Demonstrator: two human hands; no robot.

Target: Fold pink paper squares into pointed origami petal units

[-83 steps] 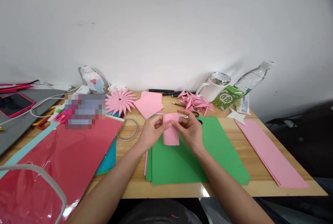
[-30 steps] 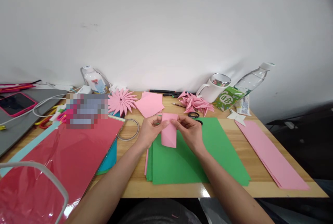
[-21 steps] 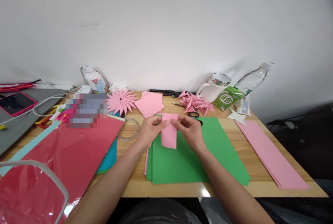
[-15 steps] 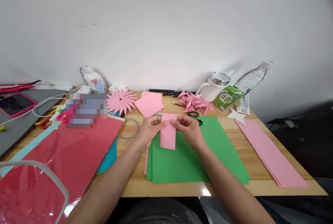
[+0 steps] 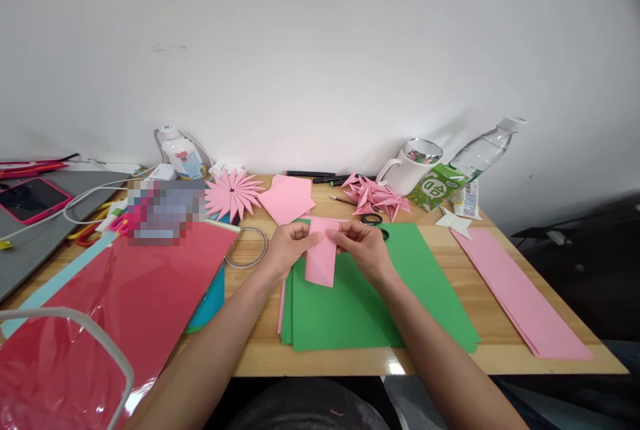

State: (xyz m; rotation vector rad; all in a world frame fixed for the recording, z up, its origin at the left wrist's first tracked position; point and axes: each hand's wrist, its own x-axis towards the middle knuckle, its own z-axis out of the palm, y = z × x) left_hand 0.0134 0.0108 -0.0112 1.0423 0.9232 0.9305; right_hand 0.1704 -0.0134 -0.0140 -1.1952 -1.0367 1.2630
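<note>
A folded piece of pink paper is held up over the green sheets. My left hand pinches its upper left edge, thumb in front and fingers behind. On the upper right edge, my right hand grips the same paper in a like pinch. Just beyond my right hand lie scissors, with only the black handles showing. Pink square sheets are stacked behind the hands. A pink folded-paper wheel lies to their left, and a heap of pointed pink folded pieces to their right.
Long pink paper strips lie at the right. A white mug, a green box and a water bottle stand by the wall. Red sheets in plastic, a bangle-like ring and a phone occupy the left.
The lower end of the pink paper has swung slightly to the left. Both hands keep nearly the same place and grip.
</note>
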